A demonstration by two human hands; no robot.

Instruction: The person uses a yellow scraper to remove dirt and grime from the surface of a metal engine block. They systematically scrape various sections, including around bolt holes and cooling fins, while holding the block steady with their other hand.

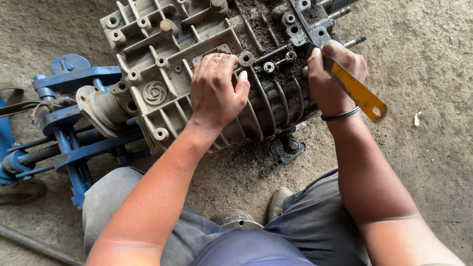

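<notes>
Dirt floor (433,162) carries the gearbox (197,64) at 12 o'clock, where the left hand (217,91) lies flat and open on its ribs while the right hand (335,76) grips a yellow tool (357,91), which, I judge, could slip off greasy metal and bark knuckles.

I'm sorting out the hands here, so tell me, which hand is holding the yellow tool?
The right hand grips the yellow flat tool against the dirty end of the grey metal casing. The left hand holds nothing; it rests flat on the casing's ribbed side.
</notes>
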